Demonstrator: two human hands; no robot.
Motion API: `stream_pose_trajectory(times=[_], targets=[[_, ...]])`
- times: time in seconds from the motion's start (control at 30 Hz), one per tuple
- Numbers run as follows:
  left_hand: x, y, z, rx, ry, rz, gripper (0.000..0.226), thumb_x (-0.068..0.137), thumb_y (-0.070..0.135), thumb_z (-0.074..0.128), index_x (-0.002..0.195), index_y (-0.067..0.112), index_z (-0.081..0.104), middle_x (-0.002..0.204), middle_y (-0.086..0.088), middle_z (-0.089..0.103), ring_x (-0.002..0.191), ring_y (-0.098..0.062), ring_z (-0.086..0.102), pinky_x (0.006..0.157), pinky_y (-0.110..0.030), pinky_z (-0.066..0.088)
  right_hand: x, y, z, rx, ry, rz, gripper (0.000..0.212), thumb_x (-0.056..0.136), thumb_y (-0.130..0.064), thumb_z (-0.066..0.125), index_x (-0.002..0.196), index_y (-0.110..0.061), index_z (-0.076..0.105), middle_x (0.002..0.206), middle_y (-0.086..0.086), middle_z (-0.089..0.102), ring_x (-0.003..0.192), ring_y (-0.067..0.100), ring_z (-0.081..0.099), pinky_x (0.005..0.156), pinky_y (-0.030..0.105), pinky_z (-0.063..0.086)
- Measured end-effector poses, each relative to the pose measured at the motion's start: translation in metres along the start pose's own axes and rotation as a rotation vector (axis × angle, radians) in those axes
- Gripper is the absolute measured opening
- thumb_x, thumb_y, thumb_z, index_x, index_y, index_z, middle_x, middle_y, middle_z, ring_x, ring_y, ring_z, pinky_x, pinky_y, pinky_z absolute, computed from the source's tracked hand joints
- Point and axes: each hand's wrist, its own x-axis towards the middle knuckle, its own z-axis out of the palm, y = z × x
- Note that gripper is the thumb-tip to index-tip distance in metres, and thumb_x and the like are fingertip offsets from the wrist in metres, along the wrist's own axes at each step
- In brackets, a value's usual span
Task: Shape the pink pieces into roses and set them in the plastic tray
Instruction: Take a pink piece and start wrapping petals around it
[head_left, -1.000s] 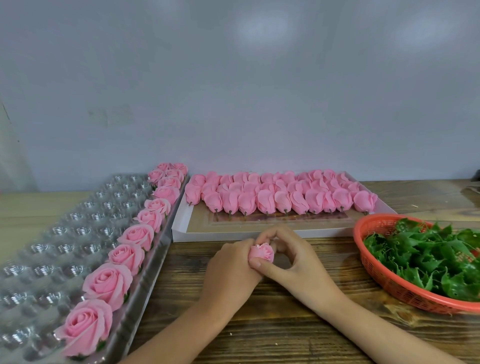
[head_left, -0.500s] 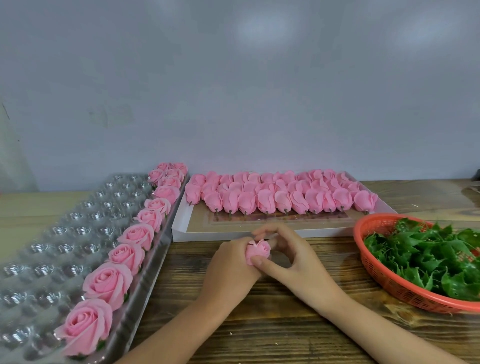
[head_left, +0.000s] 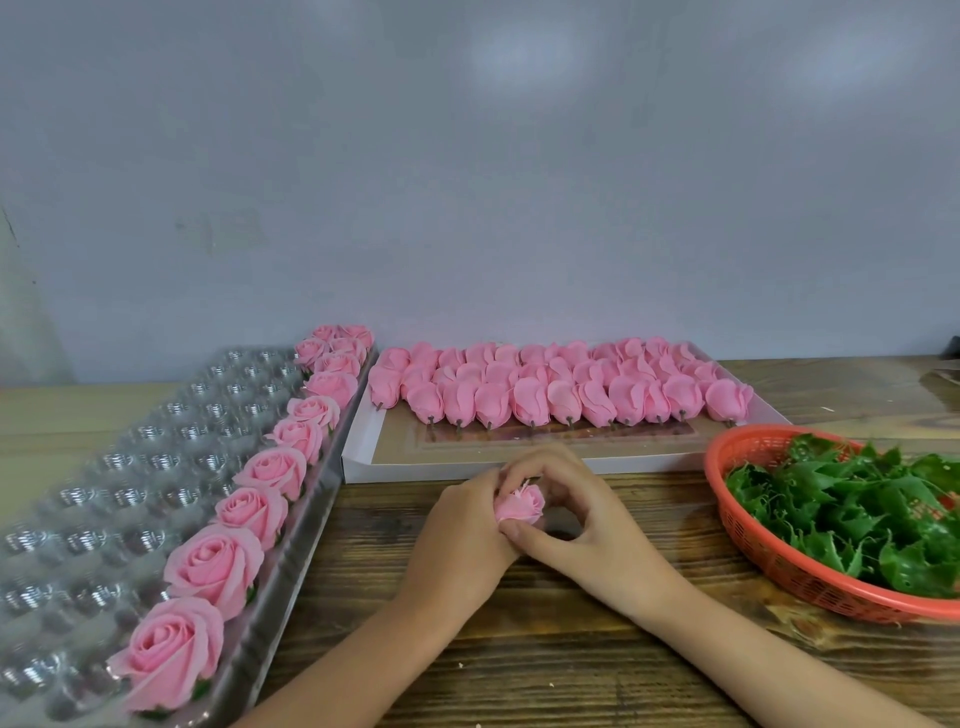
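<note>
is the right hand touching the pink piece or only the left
Touching. The head view shows the right hand pinching the pink piece with thumb and forefinger, no gap, while the left hand grips its other side.

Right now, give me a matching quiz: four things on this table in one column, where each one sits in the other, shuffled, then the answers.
1. finished roses
2. unshaped pink pieces
3. green leaves
4. half-shaped rose

A. in the orange basket
B. between the left hand and right hand
C. on the white board
D. in the plastic tray

Pairs: 1-D, 2-C, 3-A, 4-B
</note>
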Motion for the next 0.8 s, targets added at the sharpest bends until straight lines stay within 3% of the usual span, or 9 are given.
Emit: stream_pose_trajectory(times=[0.1,0.3,0.4,0.5,0.7,0.8], targets=[[0.0006,-0.0014,0.0006,0.021,-0.008,-0.03,0.033,0.084,0.039,0.068,0.113,0.027,0.06,0.097,0.012,0.066,0.087,-0.002,0.061,0.079,-0.025,0.053,-0.0008,-0.0011,0.0016,0.067,0.016,0.058,0.024,0.08,-0.013,0.073,0.097,-0.02,0.058,0.103,-0.002,0.061,0.089,0.025,0.061,0.078,0.044,0.054],[0.0002,-0.0026,0.0014,0.047,0.019,-0.034,0.039,0.082,0.037,0.07,0.115,0.027,0.052,0.098,0.012,0.063,0.087,-0.003,0.06,0.076,-0.028,0.053,-0.0014,-0.0024,-0.0001,0.083,0.001,0.078,0.029,0.083,-0.006,0.075,0.102,-0.014,0.054,0.104,-0.002,0.066,0.088,0.033,0.061,0.083,0.054,0.051],[-0.0005,-0.0023,0.0009,0.047,0.02,-0.022,0.043,0.08,0.038,0.07,0.114,0.033,0.043,0.095,0.012,0.062,0.082,-0.002,0.06,0.073,-0.033,0.053,-0.0009,-0.002,-0.0001,0.087,0.004,0.086,0.037,0.081,-0.006,0.075,0.11,-0.021,0.057,0.103,-0.005,0.065,0.086,0.028,0.062,0.081,0.046,0.052],[-0.0003,-0.003,0.0014,0.056,0.01,-0.024,0.048,0.08,0.038,0.069,0.118,0.033,0.041,0.096,0.009,0.063,0.083,-0.006,0.061,0.073,-0.036,0.053,-0.0009,-0.0003,0.0006,0.092,0.015,0.097,0.043,0.078,-0.003,0.076,0.114,-0.024,0.061,0.099,-0.008,0.059,0.082,0.034,0.058,0.077,0.04,0.051],[0.0009,-0.005,0.0024,0.077,-0.002,-0.013,0.034,0.083,0.041,0.067,0.113,0.031,0.053,0.096,0.014,0.063,0.086,-0.002,0.06,0.075,-0.031,0.053,0.0,0.001,0.0017,0.053,0.051,0.073,0.019,0.077,-0.016,0.076,0.093,-0.023,0.066,0.097,-0.007,0.06,0.084,0.023,0.062,0.082,0.049,0.051],[0.0019,-0.0046,0.0024,0.077,-0.009,-0.002,0.022,0.086,0.043,0.062,0.102,0.027,0.062,0.084,0.012,0.066,0.077,-0.003,0.061,0.069,-0.032,0.054,-0.0002,0.0012,0.0015,0.056,0.084,0.058,0.013,0.08,-0.027,0.076,0.088,-0.024,0.065,0.093,-0.005,0.061,0.082,0.023,0.06,0.081,0.05,0.05]])
